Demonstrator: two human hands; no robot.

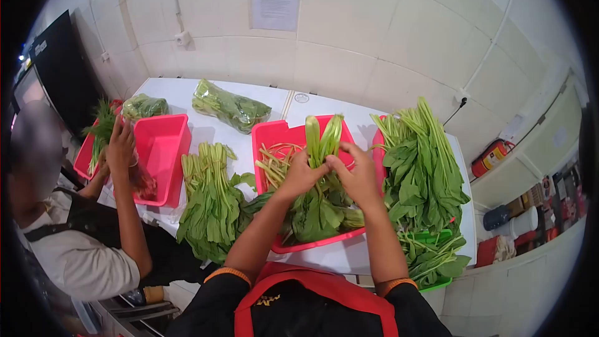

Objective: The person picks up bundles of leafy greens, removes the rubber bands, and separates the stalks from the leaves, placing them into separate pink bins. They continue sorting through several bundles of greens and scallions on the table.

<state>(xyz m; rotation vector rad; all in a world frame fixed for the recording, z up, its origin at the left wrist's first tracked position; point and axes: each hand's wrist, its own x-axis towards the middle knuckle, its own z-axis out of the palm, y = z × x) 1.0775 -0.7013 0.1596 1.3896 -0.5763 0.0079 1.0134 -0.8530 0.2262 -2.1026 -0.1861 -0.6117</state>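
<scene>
Both my hands are around a bunch of leafy greens (323, 137), its pale green stems pointing up and its leaves hanging down. My left hand (304, 173) grips the left side, thumb across the stems. From the right, my right hand (357, 178) closes on the same bunch, thumb tip close to the other thumb. Below them is a pink basket (269, 130) with cut stems (274, 165) at its left and more leaves under the bunch.
Loose greens (211, 218) lie left of the basket; a tall pile (421, 168) stands right, above a green basket (437, 285). Bagged greens (231, 106) lie behind. At far left, a person's hand (121, 143) works beside another pink bin (178, 156).
</scene>
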